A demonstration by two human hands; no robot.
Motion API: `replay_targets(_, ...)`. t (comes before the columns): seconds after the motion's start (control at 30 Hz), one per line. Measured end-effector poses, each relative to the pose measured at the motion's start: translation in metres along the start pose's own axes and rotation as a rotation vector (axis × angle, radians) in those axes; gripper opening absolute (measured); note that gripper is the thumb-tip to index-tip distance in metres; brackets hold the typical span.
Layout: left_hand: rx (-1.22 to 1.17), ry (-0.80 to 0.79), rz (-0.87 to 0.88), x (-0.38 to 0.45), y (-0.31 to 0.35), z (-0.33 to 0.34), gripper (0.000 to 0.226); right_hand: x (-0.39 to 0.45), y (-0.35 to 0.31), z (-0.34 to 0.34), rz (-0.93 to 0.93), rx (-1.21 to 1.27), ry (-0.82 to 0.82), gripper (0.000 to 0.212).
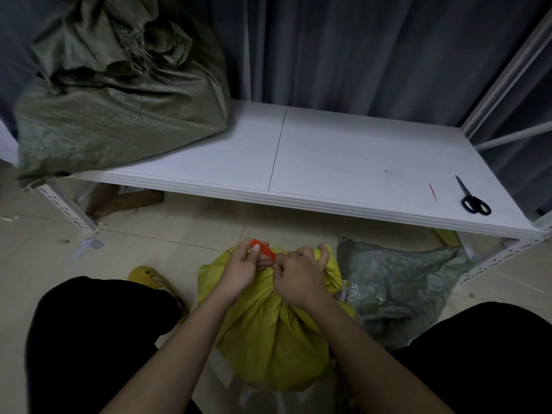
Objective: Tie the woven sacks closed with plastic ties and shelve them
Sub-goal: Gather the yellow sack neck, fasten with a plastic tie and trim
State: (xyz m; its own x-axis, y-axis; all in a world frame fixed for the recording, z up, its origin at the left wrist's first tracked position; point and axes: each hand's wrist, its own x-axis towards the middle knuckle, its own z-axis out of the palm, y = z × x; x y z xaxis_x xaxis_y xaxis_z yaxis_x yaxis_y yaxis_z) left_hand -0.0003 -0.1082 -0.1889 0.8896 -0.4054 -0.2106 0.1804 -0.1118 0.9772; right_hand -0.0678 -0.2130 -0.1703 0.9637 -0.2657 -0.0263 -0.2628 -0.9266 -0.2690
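Observation:
A yellow woven sack stands on the floor between my knees, its mouth bunched together at the top. My right hand grips the gathered neck of the sack. My left hand pinches an orange plastic tie at that neck, just left of my right hand. A filled green woven sack sits on the left end of the white shelf. Another green sack lies on the floor to the right of the yellow one.
Black scissors and a thin red tie offcut lie near the shelf's right front corner. White slotted shelf posts stand at both ends. A yellow slipper rests on the tile floor at left. A dark curtain hangs behind the shelf.

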Motion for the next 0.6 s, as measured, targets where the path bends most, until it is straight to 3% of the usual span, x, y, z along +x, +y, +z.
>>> replay_targets(0.6, 0.064, -0.016, 0.053, -0.0003, -0.0073, -0.0005, 0.022, -0.0006, 0.0011, 0.0004, 0.026, 0.046, -0.02, 0.027)
